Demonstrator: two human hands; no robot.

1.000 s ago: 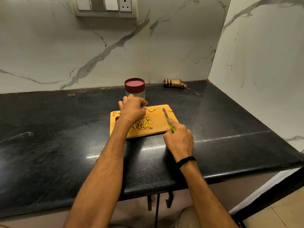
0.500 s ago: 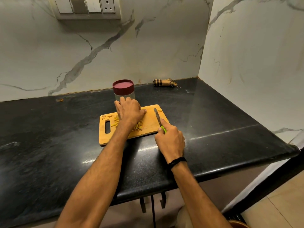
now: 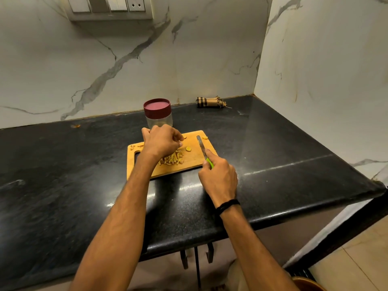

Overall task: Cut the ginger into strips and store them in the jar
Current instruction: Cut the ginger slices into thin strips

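Observation:
A wooden cutting board [image 3: 195, 158] lies on the black counter. A heap of yellow ginger strips [image 3: 173, 159] sits at its middle, and one ginger slice [image 3: 188, 148] lies apart to the right. My left hand [image 3: 160, 141] hovers over the board's far side with curled fingers, their tips near the slice; what they hold is hidden. My right hand [image 3: 218, 177] grips the green handle of a knife [image 3: 200, 143], index finger along the blade, which rests on the board's right side. A clear jar [image 3: 158, 114] with its maroon lid on stands just behind the board.
A rolled checked cloth [image 3: 210, 101] lies at the back by the wall corner. Small ginger scraps [image 3: 134, 146] sit at the board's left end, near its handle slot. One scrap [image 3: 75, 126] lies on the counter far left. The counter's front edge [image 3: 210, 234] runs below my forearms.
My left hand has lifted off the ginger strips and moved toward the board's far side, fingers now curled. The right hand and knife keep their place on the board. The camera shifted.

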